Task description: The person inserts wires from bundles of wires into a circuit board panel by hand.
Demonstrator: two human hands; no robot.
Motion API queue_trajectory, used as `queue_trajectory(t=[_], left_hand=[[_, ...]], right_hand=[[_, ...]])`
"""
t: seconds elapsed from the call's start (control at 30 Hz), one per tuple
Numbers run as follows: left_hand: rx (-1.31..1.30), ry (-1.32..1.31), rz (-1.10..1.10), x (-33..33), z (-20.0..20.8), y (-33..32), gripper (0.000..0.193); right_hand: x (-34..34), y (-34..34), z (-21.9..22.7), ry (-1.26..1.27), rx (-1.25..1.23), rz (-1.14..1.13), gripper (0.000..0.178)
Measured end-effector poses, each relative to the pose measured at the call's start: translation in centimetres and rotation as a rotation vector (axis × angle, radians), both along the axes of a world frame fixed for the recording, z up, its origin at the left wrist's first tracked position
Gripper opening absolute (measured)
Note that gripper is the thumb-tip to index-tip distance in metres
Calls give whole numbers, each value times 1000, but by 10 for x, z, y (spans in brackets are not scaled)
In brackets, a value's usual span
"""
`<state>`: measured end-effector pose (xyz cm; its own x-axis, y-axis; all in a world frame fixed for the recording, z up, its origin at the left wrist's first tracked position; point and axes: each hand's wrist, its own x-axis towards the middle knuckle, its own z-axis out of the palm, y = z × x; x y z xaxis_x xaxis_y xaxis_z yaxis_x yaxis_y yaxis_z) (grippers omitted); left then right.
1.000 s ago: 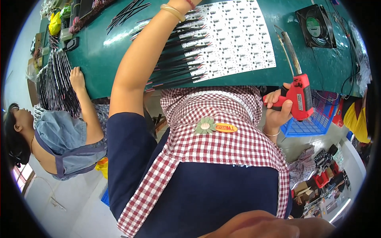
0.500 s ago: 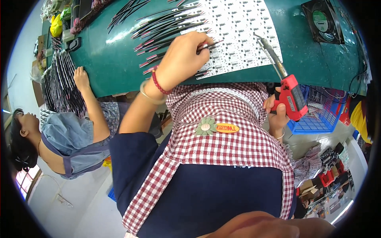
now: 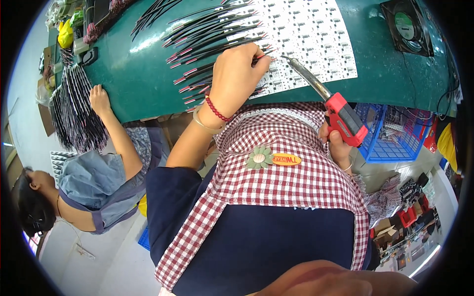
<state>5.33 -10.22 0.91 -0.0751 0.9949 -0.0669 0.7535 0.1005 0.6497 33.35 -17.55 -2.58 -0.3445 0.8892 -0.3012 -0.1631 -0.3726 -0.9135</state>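
My left hand (image 3: 239,73) is closed, its thumb and forefinger pinching a thin black cable (image 3: 256,61) at the near left part of a white printed circuit board panel (image 3: 316,29). In my right hand (image 3: 337,146) is a red soldering gun (image 3: 347,120), gripped by its handle. Its metal tip points up and left over the panel, a short gap from my left fingertips. Several black cables (image 3: 197,44) with red and white wire ends lie side by side, reaching onto the panel's left edge. My left fingers partly hide the held cable's end.
A black fan (image 3: 406,27) stands on the green table (image 3: 133,74) at the far right. More black cables (image 3: 154,16) lie at the far left, and a bundle (image 3: 79,106) hangs over the edge near a co-worker (image 3: 89,172). Below the table at right is a blue crate (image 3: 390,143).
The soldering gun has swung left and its tip has come down close to my left fingertips. My left hand has shifted slightly, still pinching the cable. The co-worker's head has turned downward.
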Motion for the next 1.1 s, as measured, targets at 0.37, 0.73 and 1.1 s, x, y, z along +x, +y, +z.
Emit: queue_trajectory(t=[0.37, 0.73, 1.1], left_hand=[[-37, 297, -22, 7, 5, 3, 24], [-14, 267, -23, 8, 4, 0, 23], [-36, 281, -20, 8, 4, 0, 25]], right_hand=[[0, 1, -8, 14, 14, 37, 51], [0, 0, -7, 6, 44, 37, 48], [-1, 0, 1, -62, -9, 46, 42]])
